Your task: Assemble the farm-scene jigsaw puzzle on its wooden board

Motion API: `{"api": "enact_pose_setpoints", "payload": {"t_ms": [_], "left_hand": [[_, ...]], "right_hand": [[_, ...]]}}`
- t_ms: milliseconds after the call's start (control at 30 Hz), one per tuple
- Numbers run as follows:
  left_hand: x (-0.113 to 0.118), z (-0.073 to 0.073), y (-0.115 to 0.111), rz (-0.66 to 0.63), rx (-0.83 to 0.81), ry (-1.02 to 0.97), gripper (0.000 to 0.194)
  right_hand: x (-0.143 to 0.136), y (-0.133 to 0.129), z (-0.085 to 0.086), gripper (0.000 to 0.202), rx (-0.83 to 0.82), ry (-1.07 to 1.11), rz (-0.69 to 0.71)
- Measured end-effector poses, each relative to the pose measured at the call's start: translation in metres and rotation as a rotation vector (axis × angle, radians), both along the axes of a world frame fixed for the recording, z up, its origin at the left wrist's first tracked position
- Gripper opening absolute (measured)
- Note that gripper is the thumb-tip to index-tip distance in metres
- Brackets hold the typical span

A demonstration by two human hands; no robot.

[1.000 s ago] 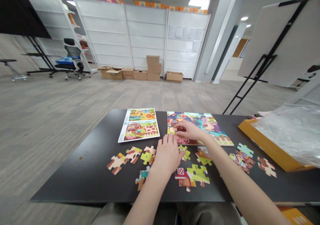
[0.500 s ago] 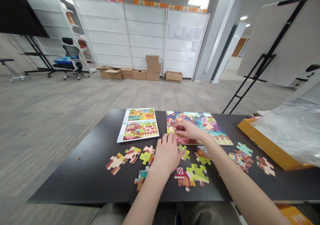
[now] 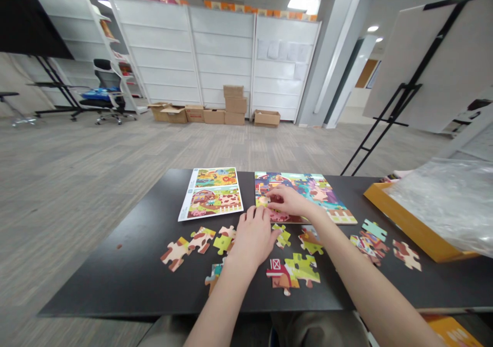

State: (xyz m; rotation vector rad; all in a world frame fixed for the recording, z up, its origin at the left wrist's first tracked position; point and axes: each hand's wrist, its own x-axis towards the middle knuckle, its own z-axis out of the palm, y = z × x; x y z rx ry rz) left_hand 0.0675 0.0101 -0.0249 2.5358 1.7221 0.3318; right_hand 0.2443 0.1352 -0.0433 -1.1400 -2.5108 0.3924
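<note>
Black table (image 3: 131, 275) below my head view, running wide from left to right. Nearest me on it, a red barn piece (image 3: 283, 275) joined or butted to a green piece (image 3: 305, 268); cow-patterned pieces (image 3: 175, 253) farther left, a brown-and-cream piece (image 3: 407, 254) well off to the right. Left hand (image 3: 254, 236): palm down, fingers side by side, tips at the near-left corner of the puzzle board (image 3: 308, 195); can't tell whether anything is under them. Right hand (image 3: 288, 201): over the board's left part, thumb and fingers curled down at the pieces there; can't make out whether they are clamped on one or merely touching. Board lies flat toward the table's far edge, long axis left to right, picture upright to the wearer, white fence along its near-right side. Picture sheet (image 3: 211, 203) just left of it; yellow box (image 3: 404, 224) to the right. Beyond, grey floor (image 3: 154, 152), cardboard boxes (image 3: 234, 104), white shelving (image 3: 223, 54). Against half a second ago, I log the table and its contents slid slightly left in view; both hands keep to the same corner.
</note>
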Motion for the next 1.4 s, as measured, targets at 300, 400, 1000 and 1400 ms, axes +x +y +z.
{"api": "enact_pose_setpoints", "payload": {"t_ms": [300,400,1000,1400], "left_hand": [[-0.001,-0.009,0.006,-0.008,0.019,0.065,0.036],[-0.002,-0.009,0.007,-0.013,0.004,0.088,0.040],[-0.002,-0.001,0.004,-0.020,-0.002,0.107,0.044],[0.000,-0.009,0.005,-0.017,0.028,0.094,0.044]], "right_hand": [[-0.007,-0.005,0.007,0.015,0.011,-0.023,0.011],[-0.008,-0.005,0.009,0.012,0.026,-0.018,0.022],[-0.007,0.028,-0.001,0.016,-0.010,0.096,-0.044],[-0.008,0.025,0.000,0.016,-0.037,0.105,-0.067]]}}
